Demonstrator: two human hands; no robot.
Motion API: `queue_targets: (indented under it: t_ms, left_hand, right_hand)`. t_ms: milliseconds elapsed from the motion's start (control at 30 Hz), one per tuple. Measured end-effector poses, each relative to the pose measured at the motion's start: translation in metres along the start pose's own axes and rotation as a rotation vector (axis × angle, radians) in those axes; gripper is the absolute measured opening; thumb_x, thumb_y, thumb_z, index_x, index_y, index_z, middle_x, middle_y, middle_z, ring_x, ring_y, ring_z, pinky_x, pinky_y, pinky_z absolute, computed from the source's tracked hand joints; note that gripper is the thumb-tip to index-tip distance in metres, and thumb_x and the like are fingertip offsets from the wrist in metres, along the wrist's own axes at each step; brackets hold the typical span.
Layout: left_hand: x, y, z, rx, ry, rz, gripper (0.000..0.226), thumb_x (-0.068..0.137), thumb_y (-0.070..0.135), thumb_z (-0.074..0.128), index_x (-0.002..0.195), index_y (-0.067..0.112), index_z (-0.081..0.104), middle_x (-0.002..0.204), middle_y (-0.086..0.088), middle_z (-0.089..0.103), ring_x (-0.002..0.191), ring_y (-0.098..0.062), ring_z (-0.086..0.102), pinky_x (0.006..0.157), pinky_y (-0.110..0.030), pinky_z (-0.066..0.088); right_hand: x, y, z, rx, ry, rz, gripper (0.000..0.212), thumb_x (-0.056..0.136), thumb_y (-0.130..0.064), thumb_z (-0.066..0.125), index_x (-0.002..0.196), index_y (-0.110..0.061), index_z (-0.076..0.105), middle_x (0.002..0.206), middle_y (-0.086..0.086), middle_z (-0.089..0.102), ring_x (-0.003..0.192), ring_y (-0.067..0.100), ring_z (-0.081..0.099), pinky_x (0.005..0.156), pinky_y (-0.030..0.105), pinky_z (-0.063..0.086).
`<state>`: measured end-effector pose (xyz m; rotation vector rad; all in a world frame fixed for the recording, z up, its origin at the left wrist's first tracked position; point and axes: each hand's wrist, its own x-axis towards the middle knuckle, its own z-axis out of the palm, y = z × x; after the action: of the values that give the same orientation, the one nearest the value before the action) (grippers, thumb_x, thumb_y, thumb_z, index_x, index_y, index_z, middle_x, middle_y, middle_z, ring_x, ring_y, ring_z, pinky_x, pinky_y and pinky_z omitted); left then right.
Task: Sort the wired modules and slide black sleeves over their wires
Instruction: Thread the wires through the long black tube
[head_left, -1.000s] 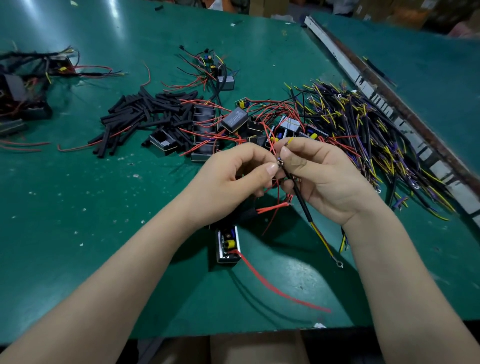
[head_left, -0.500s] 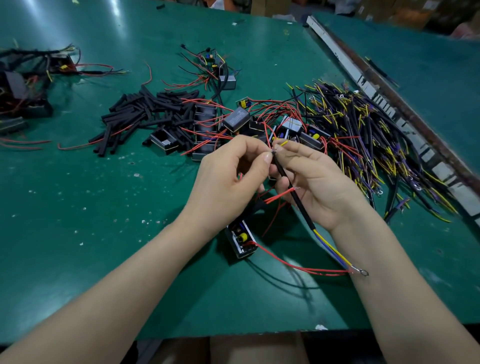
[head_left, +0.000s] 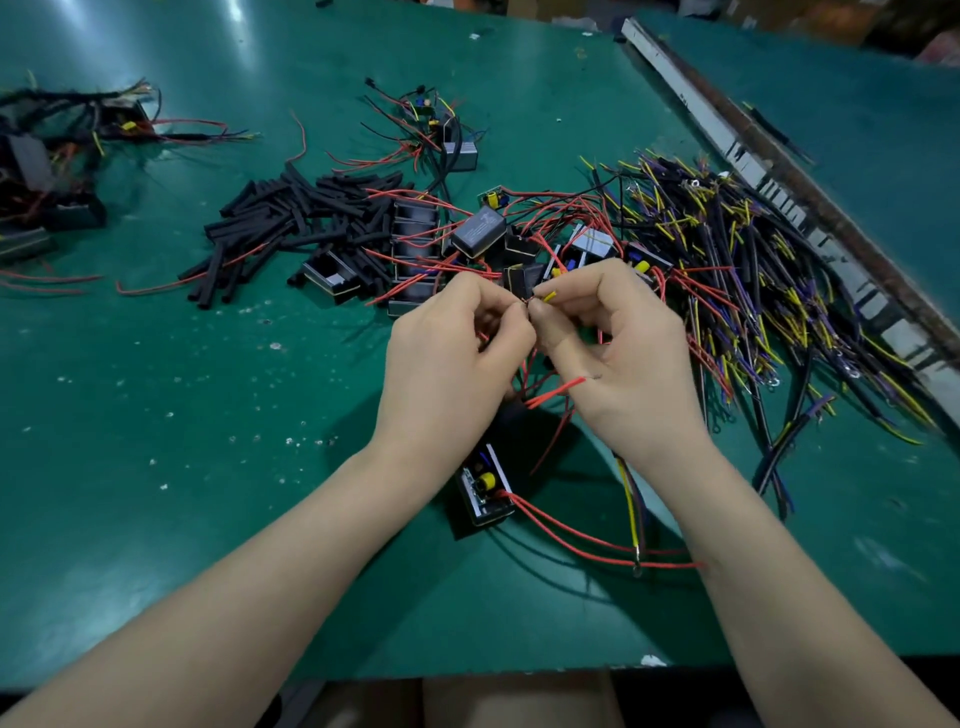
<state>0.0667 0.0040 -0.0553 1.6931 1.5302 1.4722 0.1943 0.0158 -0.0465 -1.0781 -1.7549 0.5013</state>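
Note:
My left hand and my right hand meet fingertip to fingertip above the green table. Between them they pinch the bare ends of thin wires; a short yellow tip sticks out by my right fingers. Below my left wrist lies a small black module with a yellow part, its red wires looping toward my right forearm. A yellow-and-dark wire with a ring terminal hangs down under my right hand. A heap of black sleeves lies at the middle left.
Several boxed modules with red wires are piled just beyond my hands. A large tangle of yellow, purple and black wires fills the right side, next to a worn rail. More wired parts sit far left.
Both hands have moved up and away from me with the wire ends. The module slid along below my left wrist, and the ring-terminal wire now hangs nearly straight down.

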Motion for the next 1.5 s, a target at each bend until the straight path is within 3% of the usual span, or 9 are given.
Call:
queue_targets:
  t_ms: [133,300,467,667,767,900,1167,1333,1500]
  left_hand:
    - [0.001,0.001,-0.001,0.039,-0.015,-0.061,0.007,0.084,0.02,0.061,0.078,0.02,0.062,0.062,0.01,0.06,0.054,-0.008,0.058,0.06,-0.027,0.045]
    - [0.004,-0.002,-0.004,0.057,-0.087,-0.113,0.008,0.084,0.022,0.062,0.075,0.021,0.063,0.057,0.015,0.058,0.048,-0.005,0.059,0.06,-0.024,0.047]
    - [0.007,-0.005,-0.007,0.069,-0.173,-0.122,0.009,0.084,0.022,0.063,0.076,0.023,0.062,0.055,0.02,0.056,0.041,0.001,0.056,0.049,-0.009,0.034]
    - [0.016,-0.002,-0.019,0.018,-0.188,-0.013,0.016,0.084,0.04,0.065,0.087,0.025,0.06,0.08,0.01,0.061,0.065,-0.001,0.053,0.064,-0.011,0.04]
    - [0.019,0.008,-0.033,-0.256,-0.386,0.006,0.024,0.077,0.051,0.059,0.08,0.027,0.061,0.072,0.005,0.063,0.066,-0.006,0.054,0.064,-0.027,0.045]
    - [0.011,0.012,-0.032,-0.166,-0.63,0.211,0.013,0.079,0.033,0.072,0.082,0.021,0.069,0.074,0.007,0.067,0.069,0.0,0.058,0.065,-0.013,0.042]
    - [0.012,0.004,-0.024,-0.054,-0.464,0.136,0.013,0.091,0.021,0.061,0.08,0.028,0.058,0.065,0.019,0.058,0.06,0.006,0.05,0.057,-0.006,0.035]
    - [0.013,-0.004,-0.016,-0.014,-0.316,0.015,0.011,0.091,0.027,0.055,0.08,0.03,0.054,0.069,0.003,0.063,0.062,-0.011,0.053,0.063,-0.023,0.042]
    - [0.013,-0.004,-0.016,-0.037,-0.287,0.048,0.017,0.09,0.024,0.06,0.08,0.038,0.058,0.066,0.02,0.06,0.064,-0.005,0.055,0.064,-0.013,0.04]
  right_hand:
    - [0.0,0.005,-0.005,-0.207,-0.005,-0.202,0.005,0.087,-0.003,0.064,0.092,-0.003,0.065,0.085,-0.005,0.054,0.078,0.006,0.052,0.07,0.014,0.044]
    - [0.003,0.006,-0.011,-0.186,-0.063,-0.191,0.009,0.085,0.001,0.066,0.093,-0.003,0.067,0.084,-0.001,0.056,0.077,0.006,0.053,0.071,0.01,0.041]
    - [0.004,0.002,-0.015,0.006,-0.162,-0.016,0.016,0.087,-0.004,0.067,0.09,-0.02,0.065,0.083,-0.012,0.057,0.073,0.005,0.057,0.058,0.019,0.047]
    - [0.01,0.004,-0.021,0.26,-0.091,0.178,0.019,0.089,-0.003,0.064,0.088,-0.022,0.064,0.073,-0.009,0.065,0.066,0.007,0.062,0.051,0.019,0.049]
    - [0.012,0.005,-0.023,0.345,-0.067,0.255,0.015,0.089,-0.004,0.064,0.088,-0.019,0.065,0.069,-0.01,0.066,0.062,0.006,0.062,0.045,0.017,0.044]
    - [0.013,0.005,-0.025,0.483,-0.048,0.333,0.011,0.09,-0.006,0.062,0.088,-0.017,0.064,0.067,-0.01,0.065,0.058,0.004,0.06,0.044,0.017,0.043]
    - [0.014,0.004,-0.027,0.56,-0.073,0.381,0.009,0.091,-0.008,0.059,0.089,-0.016,0.063,0.068,-0.01,0.062,0.058,0.007,0.058,0.043,0.017,0.04]
    - [0.013,0.006,-0.025,0.419,-0.064,0.285,0.013,0.092,-0.007,0.06,0.089,-0.019,0.061,0.072,-0.009,0.062,0.059,0.005,0.059,0.045,0.018,0.043]
    - [0.011,0.004,-0.02,0.264,-0.041,0.146,0.02,0.093,-0.004,0.059,0.09,-0.024,0.057,0.079,-0.007,0.062,0.063,0.004,0.059,0.054,0.012,0.044]
